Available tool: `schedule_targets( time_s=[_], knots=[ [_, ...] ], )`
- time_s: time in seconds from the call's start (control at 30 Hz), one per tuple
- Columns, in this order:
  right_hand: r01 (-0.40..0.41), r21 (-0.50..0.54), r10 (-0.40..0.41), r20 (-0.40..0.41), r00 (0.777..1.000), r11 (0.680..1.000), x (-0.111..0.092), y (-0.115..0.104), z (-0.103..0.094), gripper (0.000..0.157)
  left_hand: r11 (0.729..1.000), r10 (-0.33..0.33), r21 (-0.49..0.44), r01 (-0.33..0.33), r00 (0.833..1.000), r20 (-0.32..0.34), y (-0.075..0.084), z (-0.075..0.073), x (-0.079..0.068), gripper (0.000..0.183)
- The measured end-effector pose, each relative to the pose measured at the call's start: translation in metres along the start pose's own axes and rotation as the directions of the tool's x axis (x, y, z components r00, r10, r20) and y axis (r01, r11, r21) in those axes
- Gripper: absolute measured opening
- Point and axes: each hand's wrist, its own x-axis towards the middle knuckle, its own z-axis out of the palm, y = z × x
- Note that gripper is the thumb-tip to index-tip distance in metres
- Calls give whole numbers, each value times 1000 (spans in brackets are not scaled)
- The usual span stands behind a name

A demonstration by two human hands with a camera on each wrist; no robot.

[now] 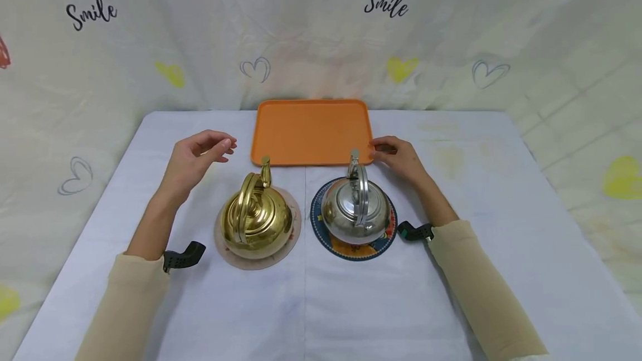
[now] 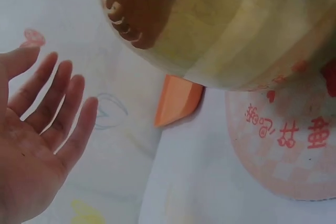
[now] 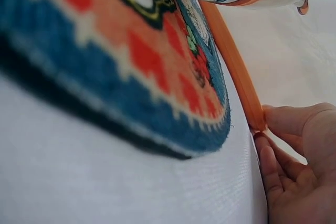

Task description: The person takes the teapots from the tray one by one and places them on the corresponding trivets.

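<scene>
An orange tray [image 1: 311, 132] lies flat at the far side of the table. My right hand [image 1: 398, 157] pinches its near right corner; in the right wrist view the thumb [image 3: 289, 119] is on the edge, with fingers under it. My left hand [image 1: 203, 152] holds nothing, off the tray's left side; its fingers are spread and relaxed in the left wrist view. Between my arms stand a gold kettle [image 1: 266, 213] on a round pink mat [image 1: 296, 233] and a silver kettle [image 1: 336, 213] on a round blue patterned mat [image 1: 356, 255]. Both spouts point towards the tray.
A white cloth [image 1: 301, 316] covers the table. Directly behind the tray hangs a printed backdrop [image 1: 321, 32] with hearts and the word Smile. Black wrist devices [image 1: 185, 255] project inward from both sleeves, the right one close beside the blue mat.
</scene>
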Motion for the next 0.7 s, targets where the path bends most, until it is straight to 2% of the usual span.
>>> schedule_targets(
  time_s=[0.17, 0.33, 0.5, 0.6, 0.7],
  knots=[
    [0, 17, 1, -7, 1000, 1000, -3, -2, -3, 38, 988, 10, 155, 0, 998, -65, -8, 6, 7, 35],
    [11, 22, -11, -22, 1000, 1000, -6, -4, -7, 38, 967, 49, 253, -24, 994, -94, -20, 12, 15, 40],
    [-5, 24, 6, -51, 999, 1000, -9, -10, -12, 39, 924, 95, 379, -48, 990, -105, -29, 17, 23, 46],
    [-24, 17, 26, -73, 997, 1000, -10, -12, -14, 40, 897, 106, 439, -49, 989, -106, -33, 19, 28, 50],
    [-14, -18, 12, -115, 993, 1000, -9, -13, -15, 40, 869, 110, 492, -46, 988, -103, -37, 20, 31, 54]
  ],
)
